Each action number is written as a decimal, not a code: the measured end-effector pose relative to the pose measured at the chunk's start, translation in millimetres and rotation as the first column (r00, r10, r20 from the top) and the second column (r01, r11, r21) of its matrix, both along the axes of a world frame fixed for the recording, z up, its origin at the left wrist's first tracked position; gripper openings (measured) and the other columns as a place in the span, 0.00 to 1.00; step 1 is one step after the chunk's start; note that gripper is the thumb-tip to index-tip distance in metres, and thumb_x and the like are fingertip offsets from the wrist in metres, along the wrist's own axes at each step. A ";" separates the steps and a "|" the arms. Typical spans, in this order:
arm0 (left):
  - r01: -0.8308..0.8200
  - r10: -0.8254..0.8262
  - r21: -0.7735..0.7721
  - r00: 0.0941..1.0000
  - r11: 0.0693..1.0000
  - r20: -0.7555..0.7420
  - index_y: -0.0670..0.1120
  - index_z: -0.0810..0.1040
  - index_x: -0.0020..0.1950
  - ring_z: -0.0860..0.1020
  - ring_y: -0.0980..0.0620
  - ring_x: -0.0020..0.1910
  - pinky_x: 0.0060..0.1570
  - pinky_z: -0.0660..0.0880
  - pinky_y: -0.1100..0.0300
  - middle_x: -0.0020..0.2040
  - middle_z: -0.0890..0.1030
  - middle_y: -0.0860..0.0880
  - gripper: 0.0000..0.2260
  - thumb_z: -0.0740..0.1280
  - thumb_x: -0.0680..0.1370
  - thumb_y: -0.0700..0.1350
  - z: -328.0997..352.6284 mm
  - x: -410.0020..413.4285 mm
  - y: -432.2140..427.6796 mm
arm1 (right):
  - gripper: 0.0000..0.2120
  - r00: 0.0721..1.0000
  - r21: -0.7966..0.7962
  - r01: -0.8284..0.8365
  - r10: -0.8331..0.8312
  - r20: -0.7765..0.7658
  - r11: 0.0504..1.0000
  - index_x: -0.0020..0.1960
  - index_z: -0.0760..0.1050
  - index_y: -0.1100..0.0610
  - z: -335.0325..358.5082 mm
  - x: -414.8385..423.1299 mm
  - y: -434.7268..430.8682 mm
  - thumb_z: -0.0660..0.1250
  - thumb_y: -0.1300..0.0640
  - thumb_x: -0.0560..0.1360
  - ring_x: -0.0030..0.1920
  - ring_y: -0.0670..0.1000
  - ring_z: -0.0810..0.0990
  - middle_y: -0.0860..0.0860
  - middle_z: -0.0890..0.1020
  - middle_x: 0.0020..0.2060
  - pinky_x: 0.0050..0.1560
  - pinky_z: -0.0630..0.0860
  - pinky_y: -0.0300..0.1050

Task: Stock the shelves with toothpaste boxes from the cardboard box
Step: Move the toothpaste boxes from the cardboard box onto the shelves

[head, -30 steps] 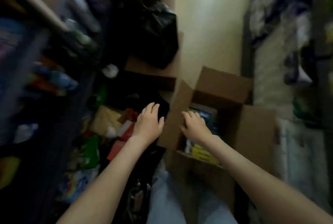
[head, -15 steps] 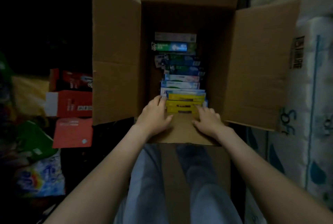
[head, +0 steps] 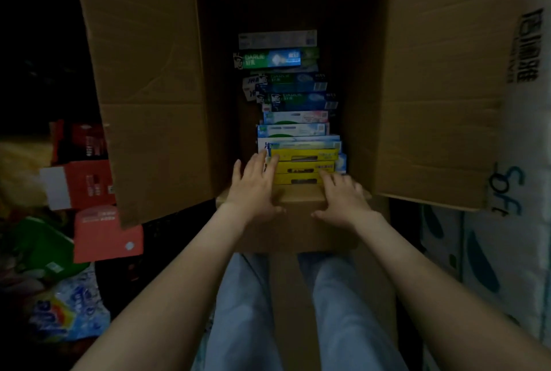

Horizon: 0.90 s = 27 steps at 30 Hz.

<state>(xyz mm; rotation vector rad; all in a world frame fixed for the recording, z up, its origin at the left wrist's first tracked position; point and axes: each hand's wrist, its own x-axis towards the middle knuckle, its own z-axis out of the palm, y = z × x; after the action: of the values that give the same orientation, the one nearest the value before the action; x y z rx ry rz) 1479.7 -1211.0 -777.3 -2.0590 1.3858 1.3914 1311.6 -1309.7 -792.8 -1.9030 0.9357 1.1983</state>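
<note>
An open cardboard box [head: 149,87] stands right in front of me with its flaps spread wide. Inside lies a row of toothpaste boxes [head: 293,120], green and blue ones at the far end, pale ones in the middle. Yellow toothpaste boxes [head: 301,166] sit nearest me. My left hand [head: 253,188] reaches over the near flap with straight fingers, the fingertips touching the left end of the yellow boxes. My right hand [head: 343,197] lies flat on the near flap, fingertips at the yellow boxes' right end. Neither hand holds anything.
Red packets [head: 80,182], a green bag [head: 38,248] and a colourful plastic pack [head: 68,314] crowd the floor on the left. White wrapped tissue packs [head: 512,236] stack up on the right. My legs in light jeans [head: 247,311] are below the box. The light is dim.
The view swung from the aisle down onto the open box. Both hands moved from mid-air onto its near flap, and the left fingers now stretch further onto the yellow boxes.
</note>
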 end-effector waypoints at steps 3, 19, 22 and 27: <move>-0.010 0.010 0.011 0.999 1.000 -0.034 0.48 0.33 0.77 0.38 0.46 0.77 0.73 0.35 0.44 0.78 0.37 0.45 0.53 0.69 0.70 0.64 -20.0 -0.4 -1.0 | 0.54 0.997 0.147 0.074 -0.070 -0.038 0.986 0.77 0.37 0.46 -14.7 7.5 -9.8 0.73 0.39 0.67 0.76 0.58 0.46 0.53 0.48 0.77 0.73 0.48 0.58; -0.634 0.638 0.072 0.768 0.770 -0.061 0.45 0.54 0.77 0.61 0.44 0.72 0.69 0.62 0.51 0.75 0.58 0.44 0.28 0.61 0.81 0.48 -58.3 13.3 -2.2 | 0.30 0.941 -0.168 -0.290 0.313 0.129 0.942 0.71 0.63 0.54 -78.0 49.6 -46.7 0.69 0.51 0.73 0.67 0.55 0.65 0.54 0.69 0.66 0.68 0.62 0.52; -0.658 0.657 0.039 0.743 0.752 -0.125 0.46 0.54 0.77 0.62 0.44 0.72 0.68 0.62 0.51 0.75 0.59 0.44 0.27 0.61 0.81 0.46 -41.5 12.6 -3.5 | 0.18 0.914 -0.236 -0.295 0.346 0.212 0.926 0.67 0.68 0.55 -51.0 49.9 -53.5 0.63 0.57 0.77 0.62 0.54 0.71 0.54 0.73 0.62 0.62 0.69 0.48; -0.884 0.831 0.018 0.431 0.467 -0.352 0.52 0.55 0.77 0.65 0.52 0.69 0.64 0.64 0.60 0.74 0.61 0.49 0.30 0.65 0.79 0.49 45.6 29.7 -5.3 | 0.17 0.937 -0.020 -0.107 0.107 0.332 0.994 0.65 0.69 0.52 57.1 73.3 -68.8 0.65 0.53 0.77 0.56 0.51 0.75 0.49 0.75 0.55 0.52 0.72 0.45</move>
<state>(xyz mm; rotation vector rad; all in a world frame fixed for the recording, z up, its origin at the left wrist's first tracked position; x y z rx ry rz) 1509.4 -1216.3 -731.6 -2.9744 0.3992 2.1045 1384.9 -1378.5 -735.6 -2.0971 0.6581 0.8938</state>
